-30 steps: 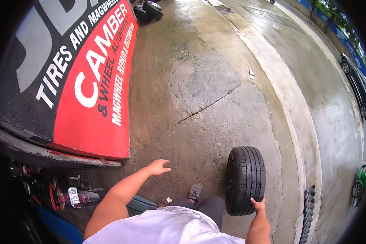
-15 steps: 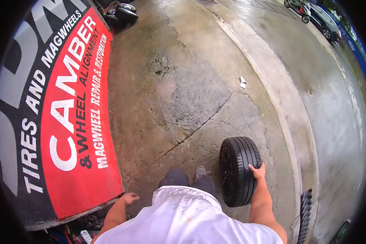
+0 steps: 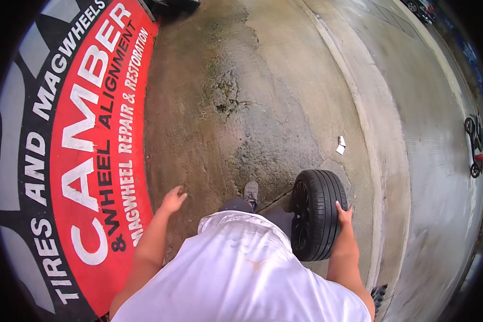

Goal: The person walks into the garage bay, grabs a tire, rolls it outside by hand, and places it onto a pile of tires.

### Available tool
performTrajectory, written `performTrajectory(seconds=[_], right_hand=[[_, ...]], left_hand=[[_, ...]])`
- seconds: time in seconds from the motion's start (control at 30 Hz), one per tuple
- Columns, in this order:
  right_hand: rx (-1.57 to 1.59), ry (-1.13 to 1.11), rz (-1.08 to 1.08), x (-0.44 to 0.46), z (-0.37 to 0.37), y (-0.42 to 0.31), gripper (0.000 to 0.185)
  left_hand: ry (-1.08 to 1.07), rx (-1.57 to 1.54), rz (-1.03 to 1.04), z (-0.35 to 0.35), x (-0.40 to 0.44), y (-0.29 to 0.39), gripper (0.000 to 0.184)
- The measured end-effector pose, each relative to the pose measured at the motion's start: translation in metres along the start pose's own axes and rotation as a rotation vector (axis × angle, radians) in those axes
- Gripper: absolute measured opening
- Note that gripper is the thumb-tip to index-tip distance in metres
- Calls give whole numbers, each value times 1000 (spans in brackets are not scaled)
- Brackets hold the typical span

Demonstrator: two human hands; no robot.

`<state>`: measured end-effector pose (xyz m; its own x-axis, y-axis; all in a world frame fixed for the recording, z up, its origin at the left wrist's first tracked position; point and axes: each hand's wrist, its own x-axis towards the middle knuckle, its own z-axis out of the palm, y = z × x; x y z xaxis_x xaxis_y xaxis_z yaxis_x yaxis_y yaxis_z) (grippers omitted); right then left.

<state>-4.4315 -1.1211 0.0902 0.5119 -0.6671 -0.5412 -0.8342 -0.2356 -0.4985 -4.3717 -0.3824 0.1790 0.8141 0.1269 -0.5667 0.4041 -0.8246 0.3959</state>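
Note:
A car wheel [image 3: 327,212], a black tire on a dark spoked rim, stands upright on the concrete to my right. My right hand [image 3: 344,213] grips the tire's outer edge, its thumb across the tread and its other fingers mostly hidden behind the far side. On the other side, my left hand [image 3: 173,199] hangs in front of me with fingers loosely apart and nothing in it. It is nearest to the red painted sign [image 3: 99,161], without touching it. A grey shoe [image 3: 251,191] shows ahead of my white shirt.
The sign wall runs along my left. Cracked, wet concrete [image 3: 263,139] spreads ahead, with a small white scrap [image 3: 341,145] lying on it. A raised kerb strip [image 3: 378,145] borders the road at right. A motorbike [image 3: 473,145] stands beyond.
I have moved forward along the sign, and the wheel has rolled along with my right hand. My left hand has swung forward and up. One shoe is now farther ahead.

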Motion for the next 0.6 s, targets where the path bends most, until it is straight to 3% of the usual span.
performTrajectory(seconds=[0.03, 0.07, 0.13, 0.17, 0.23, 0.27, 0.33, 0.37, 0.4, 0.43, 0.5, 0.57, 0.6], right_hand=[[-40, 22, 61, 13, 5, -5, 125], [-74, 48, 121, 22, 10, -5, 126], [-178, 33, 31, 38, 25, 8, 126], [-175, 19, 11, 44, 28, 0, 126], [-167, -2, -1, 67, 33, -34, 125], [-126, -14, 108, 84, 37, -52, 125], [-158, 25, 258, 127, 46, -100, 126], [-236, 69, 274, 155, 57, -142, 127], [-320, 105, 298, 183, 68, -186, 127], [-195, 86, 220, 220, 87, -225, 126], [-273, 182, 341, 257, 114, -378, 118], [-304, 60, 90, 311, 126, -488, 115], [-309, 61, 77, 331, 128, -521, 115]], left_hand=[[131, -370, 225, -38, 46, 70, 49], [118, -520, 345, -93, 62, 163, 46], [62, -635, 590, -168, 94, 278, 45], [71, -632, 596, -198, 105, 321, 45], [16, -375, 913, -242, 134, 386, 44], [10, -364, 914, -247, 164, 401, 44], [-53, -106, 861, -247, 228, 419, 44], [-56, -95, 737, -236, 270, 413, 45], [-66, -80, 604, -219, 311, 391, 46], [-110, -14, 414, -208, 339, 366, 48], [-179, 214, 169, -179, 402, 273, 55], [-294, 445, -124, -175, 408, 207, 63], [-376, 418, -273, -186, 392, 209, 68]])
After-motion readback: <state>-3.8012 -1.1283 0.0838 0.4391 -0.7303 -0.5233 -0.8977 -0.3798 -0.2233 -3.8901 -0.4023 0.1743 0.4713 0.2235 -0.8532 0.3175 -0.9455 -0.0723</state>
